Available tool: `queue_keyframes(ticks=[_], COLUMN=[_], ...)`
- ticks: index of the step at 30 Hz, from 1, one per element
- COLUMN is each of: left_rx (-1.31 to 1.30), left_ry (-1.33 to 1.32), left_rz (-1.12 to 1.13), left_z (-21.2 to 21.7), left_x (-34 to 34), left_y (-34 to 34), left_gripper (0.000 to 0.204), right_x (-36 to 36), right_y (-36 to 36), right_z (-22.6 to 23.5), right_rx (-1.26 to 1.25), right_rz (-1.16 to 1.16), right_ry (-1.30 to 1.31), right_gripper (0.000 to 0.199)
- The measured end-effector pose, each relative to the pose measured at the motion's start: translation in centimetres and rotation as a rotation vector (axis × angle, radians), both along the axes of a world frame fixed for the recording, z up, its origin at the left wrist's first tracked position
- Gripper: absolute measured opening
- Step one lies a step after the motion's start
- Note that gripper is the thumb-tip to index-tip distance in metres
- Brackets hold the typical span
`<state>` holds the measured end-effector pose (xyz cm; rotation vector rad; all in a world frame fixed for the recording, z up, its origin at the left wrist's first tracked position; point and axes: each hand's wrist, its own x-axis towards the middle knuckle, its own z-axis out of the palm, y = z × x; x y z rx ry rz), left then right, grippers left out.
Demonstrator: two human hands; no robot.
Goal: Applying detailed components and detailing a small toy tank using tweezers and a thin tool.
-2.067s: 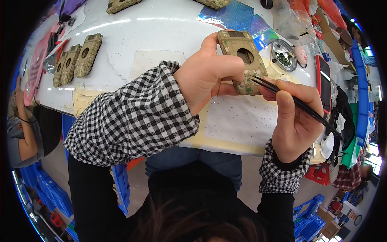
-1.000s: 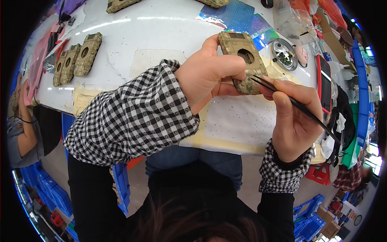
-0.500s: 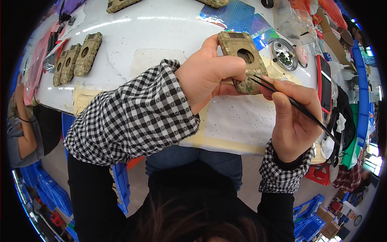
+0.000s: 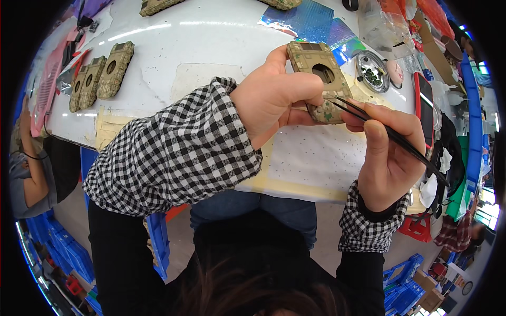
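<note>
My left hand (image 4: 282,97) grips a camouflage-patterned model tank hull (image 4: 311,54) above the table, its thumb lying across the near part. A round hole shows in the hull's top. Between the fingers of my right hand (image 4: 392,145) is a pair of black tweezers (image 4: 403,141), its tips close to the hull's near end by my left thumb. Whether the tips pinch anything is too small to tell. Beyond my right hand, a round clear dish (image 4: 372,71) holds small dark green pieces.
Several similar hulls (image 4: 115,70) rest at the table's left, others at the far edge. White paper (image 4: 311,158) sprinkled with tiny dark specks lies under my hands. Shiny holographic sheets (image 4: 300,21) are at the back; a red-cased phone (image 4: 423,108) is at the right. Another person's arm (image 4: 32,168) shows far left.
My right hand and the tweezers have shifted slightly to the right, drawing the tips a little away from my left thumb. The hull has moved very slightly right.
</note>
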<state>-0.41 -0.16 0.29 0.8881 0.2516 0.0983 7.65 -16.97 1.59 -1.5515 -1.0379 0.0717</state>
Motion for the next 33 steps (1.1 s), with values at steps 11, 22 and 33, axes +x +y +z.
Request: queue_keyframes(ticks=[11,22,33], left_rx=[0.031,0.021,0.037], left_ry=[0.040,0.063,0.044], left_rz=[-0.030,-0.016,-0.020], left_z=[0.65,0.75,0.67], left_x=[-0.24,-0.24,-0.29], left_y=[-0.13,-0.21,-0.18], left_gripper=[0.058,0.059,0.062], right_x=[0.34,0.38,0.27], right_y=[0.11,-0.14,0.04], right_z=[0.00,0.01,-0.06], right_rx=[-0.006,-0.044,-0.032], right_rz=[0.037,0.012,0.005], right_ry=[-0.089,-0.084,-0.048], right_gripper=[0.017,0.014,0.014])
